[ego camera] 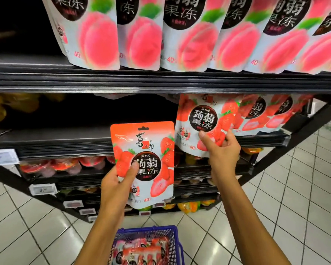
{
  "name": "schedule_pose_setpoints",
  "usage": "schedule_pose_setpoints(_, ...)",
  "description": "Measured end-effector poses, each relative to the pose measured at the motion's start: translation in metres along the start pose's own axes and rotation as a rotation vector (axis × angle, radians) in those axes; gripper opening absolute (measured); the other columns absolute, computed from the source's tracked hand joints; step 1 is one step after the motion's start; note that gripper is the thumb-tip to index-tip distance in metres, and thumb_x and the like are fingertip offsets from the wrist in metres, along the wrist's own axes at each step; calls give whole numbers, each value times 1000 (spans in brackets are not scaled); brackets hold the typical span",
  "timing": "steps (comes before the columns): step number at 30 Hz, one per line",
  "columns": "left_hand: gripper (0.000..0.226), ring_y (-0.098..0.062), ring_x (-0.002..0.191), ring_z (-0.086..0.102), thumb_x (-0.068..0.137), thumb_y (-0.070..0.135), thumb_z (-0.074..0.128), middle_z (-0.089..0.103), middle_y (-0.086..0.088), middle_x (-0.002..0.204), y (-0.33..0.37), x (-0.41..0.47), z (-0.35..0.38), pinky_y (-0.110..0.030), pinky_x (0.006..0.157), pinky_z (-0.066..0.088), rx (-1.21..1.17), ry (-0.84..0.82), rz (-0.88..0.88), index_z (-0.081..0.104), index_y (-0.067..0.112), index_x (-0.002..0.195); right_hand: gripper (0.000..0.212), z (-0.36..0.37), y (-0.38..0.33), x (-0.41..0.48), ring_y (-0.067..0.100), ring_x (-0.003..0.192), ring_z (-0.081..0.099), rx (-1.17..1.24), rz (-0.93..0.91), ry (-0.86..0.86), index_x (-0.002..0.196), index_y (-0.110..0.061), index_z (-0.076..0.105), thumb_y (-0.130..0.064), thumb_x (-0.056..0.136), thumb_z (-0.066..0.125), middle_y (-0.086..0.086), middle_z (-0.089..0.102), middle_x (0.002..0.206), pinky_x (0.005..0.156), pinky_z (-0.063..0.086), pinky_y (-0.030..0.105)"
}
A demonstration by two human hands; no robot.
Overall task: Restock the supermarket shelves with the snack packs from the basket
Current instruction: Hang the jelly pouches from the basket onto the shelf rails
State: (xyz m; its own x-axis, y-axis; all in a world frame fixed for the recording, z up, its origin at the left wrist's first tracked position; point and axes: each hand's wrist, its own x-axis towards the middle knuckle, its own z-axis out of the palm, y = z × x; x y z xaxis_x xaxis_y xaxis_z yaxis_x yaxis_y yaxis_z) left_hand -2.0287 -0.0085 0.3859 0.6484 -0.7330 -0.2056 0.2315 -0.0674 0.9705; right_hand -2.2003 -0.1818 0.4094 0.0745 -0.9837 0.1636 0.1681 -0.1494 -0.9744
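Shelving step, mid-placement. My right hand [222,148] pinches the lower edge of the end pack [201,119], thumb on its face, at the left end of the strawberry row [256,113] on the middle shelf [65,146]; its foot hangs forward of the shelf lip, so I judge it not yet seated. My left hand [117,180] grips a second pack [147,150] by its lower left, in the air before the shelf's dark gap, just left of the row. Both packs: long axis vertical, top up, print facing me; the end pack leans slightly. Next move, as I judge it: push the end pack back, then slide the second in beside it, upright. The basket [173,238] below holds more.
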Motion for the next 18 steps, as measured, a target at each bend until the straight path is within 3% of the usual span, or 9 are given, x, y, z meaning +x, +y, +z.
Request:
schedule_pose_setpoints(4, 26, -11, 85, 74, 70, 56, 66, 77, 7, 96, 0, 2, -1, -29, 59, 56, 6, 28, 17, 71, 46, 93, 28, 12, 1, 16, 22, 91, 70, -17, -39, 3, 94, -28, 65, -25, 74, 84, -3, 73, 93, 84, 59, 47)
schedule_pose_setpoints(5, 28, -10, 85, 73, 69, 57, 66, 77, 8, 97, 0, 2, -1, -30, 61, 56, 6, 38, 18, 71, 47, 94, 28, 14, 2, 19, 18, 90, 70, -14, -53, -5, 93, -30, 64, -23, 75, 84, -6, 73, 91, 82, 59, 43)
schedule_pose_setpoints(8, 31, -12, 83, 74, 67, 58, 67, 77, 6, 96, -2, 3, -3, -30, 59, 54, -8, 64, 8, 72, 45, 95, 35, 19, 4, 24, -3, 88, 67, -54, -145, -50, 101, -31, 61, -17, 77, 82, -19, 71, 92, 76, 52, 12)
schedule_pose_setpoints(10, 32, -14, 83, 74, 66, 57, 68, 77, 4, 97, -4, 3, -3, -30, 59, 55, -21, 77, 2, 73, 42, 95, 39, 17, 4, 24, -7, 93, 64, -132, -176, -96, 106, -34, 58, -19, 79, 82, -25, 69, 98, 81, 47, 7)
schedule_pose_setpoints(15, 27, -15, 89, 74, 69, 52, 69, 77, 3, 100, -6, 2, -4, -34, 67, 58, -22, 76, -2, 73, 40, 93, 35, -15, 8, 24, 21, 99, 69, -300, -151, -282, 108, -26, 62, -20, 79, 81, -4, 72, 103, 89, 56, 38)
schedule_pose_setpoints(18, 29, -14, 94, 73, 69, 52, 70, 76, 4, 103, -7, 1, -5, -35, 74, 56, -38, 82, -2, 74, 39, 94, 30, -29, 6, 21, 10, 100, 67, -439, -193, -289, 107, -30, 65, -26, 81, 79, -15, 72, 101, 92, 55, 34)
